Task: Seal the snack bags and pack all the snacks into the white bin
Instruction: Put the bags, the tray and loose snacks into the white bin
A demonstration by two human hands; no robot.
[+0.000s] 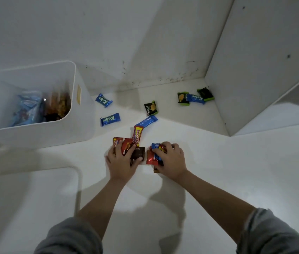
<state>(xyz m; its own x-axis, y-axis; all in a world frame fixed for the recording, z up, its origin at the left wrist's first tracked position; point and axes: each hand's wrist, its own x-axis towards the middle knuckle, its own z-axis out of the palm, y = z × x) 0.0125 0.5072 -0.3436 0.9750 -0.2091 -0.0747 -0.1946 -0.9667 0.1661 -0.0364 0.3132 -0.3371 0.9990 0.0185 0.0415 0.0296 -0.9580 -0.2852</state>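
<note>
The white bin [82, 125] stands at the left and holds a blue bag [28, 110] and a brown snack bag [58, 105]. On the white counter my left hand [122, 162] is clasped over several red and dark brown snack packets [127, 146]. Just to the right, my right hand [169, 159] grips a bunch of red and blue snack packets [151, 157]. A red Beng-Beng bar [138, 133] and a blue bar [148, 121] lie beyond my left hand. Two blue Kalpa packets [110, 119] [103, 100] lie near the bin.
A black Nextar packet [151, 108] lies mid-counter. Two more black packets [182, 98] [206, 93] and a blue Kalpa packet [195, 98] sit in the far corner by a white panel [255, 70]. A white sink basin [31, 198] lies at the lower left.
</note>
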